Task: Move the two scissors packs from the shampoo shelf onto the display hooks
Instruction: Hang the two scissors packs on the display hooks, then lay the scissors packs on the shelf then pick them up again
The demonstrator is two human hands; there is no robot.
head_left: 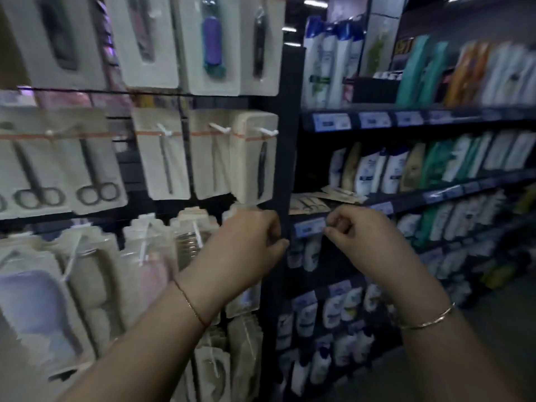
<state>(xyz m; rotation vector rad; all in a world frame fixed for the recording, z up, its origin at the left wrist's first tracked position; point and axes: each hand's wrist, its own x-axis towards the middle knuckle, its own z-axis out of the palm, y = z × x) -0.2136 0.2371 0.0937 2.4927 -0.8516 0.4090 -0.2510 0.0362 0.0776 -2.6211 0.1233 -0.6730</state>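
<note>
The two scissors packs (311,202) are seen lying flat on the shampoo shelf (435,195), just above and beyond the right hand (359,232), left where they do not belong. Both hands are raised below them; the left hand (246,242) is curled near the dark upright post (285,158). The fingers (338,224) are loosely bent and nothing is held. The display hooks (268,131), already loaded with similar packs, are found up and left of the fingers.

Shelf price tags (331,122) seemingly printed, blurred beyond reading.
</note>
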